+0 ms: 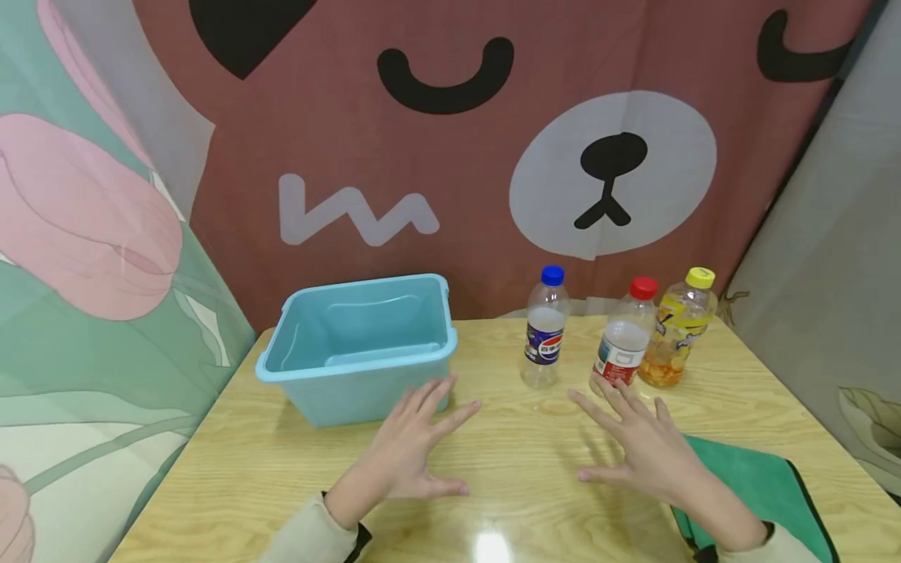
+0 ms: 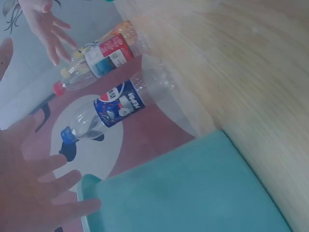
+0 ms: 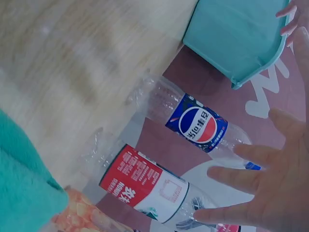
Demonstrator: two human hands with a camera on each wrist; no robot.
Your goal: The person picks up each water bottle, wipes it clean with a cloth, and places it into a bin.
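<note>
My left hand (image 1: 410, 450) hovers over the table with fingers spread, just in front of a light blue plastic bin (image 1: 366, 391). Its fingertips overlap the bin's front wall in the head view. My right hand (image 1: 644, 446), fingers also spread, is held in front of a red-capped bottle (image 1: 625, 340) with a red and white label. Left of that bottle stands a blue-capped Pepsi bottle (image 1: 545, 332). A yellow-capped bottle (image 1: 681, 328) with orange contents at its bottom stands behind and to the right. All the bottles are upright. Neither hand holds anything.
A folded green cloth (image 1: 760, 485) with a dark edge lies at the right of the wooden table (image 1: 521, 469), partly under my right forearm. A brown curtain (image 1: 464, 156) with a bear face hangs behind the table, and other fabric hangs at both sides.
</note>
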